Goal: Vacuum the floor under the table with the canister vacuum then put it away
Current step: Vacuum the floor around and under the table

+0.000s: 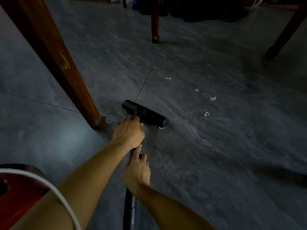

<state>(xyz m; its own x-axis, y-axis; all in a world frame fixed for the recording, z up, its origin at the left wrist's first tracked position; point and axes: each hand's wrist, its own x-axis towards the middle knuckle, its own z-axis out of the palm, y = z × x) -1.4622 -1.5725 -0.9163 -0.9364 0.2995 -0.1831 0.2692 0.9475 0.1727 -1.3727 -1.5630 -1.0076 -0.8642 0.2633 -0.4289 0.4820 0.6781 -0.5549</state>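
- The left hand [128, 132] is curled around the thin black vacuum wand [131, 156], gripping it low down, just behind the floor head, with the forearm reaching out long and nearly straight from the lower left.
- The right hand [137, 171] holds the same wand nearer the body, directly behind the left hand; its fingers wrap the tube while the index finger [137, 151] lies stretched along it, pointing toward the left hand.
- The black cylindrical floor head [146, 115] sits on the dark grey stone-look tiled floor [216, 163] just beyond the left hand, set at a slant across the wand.
- A small white paper scrap [161, 128] lies at the right end of the head, seemingly touching it, though the dim light makes that hard to confirm.
- Four more white paper scraps [213, 98] lie scattered on the floor ahead and to the right of both hands, well apart from the head.
- A brown wooden table leg [54, 63] stands just left of the left hand, its foot near the wrist.
- The red canister body [16, 196] with a white cord [54, 188] across it sits beside the left upper arm.
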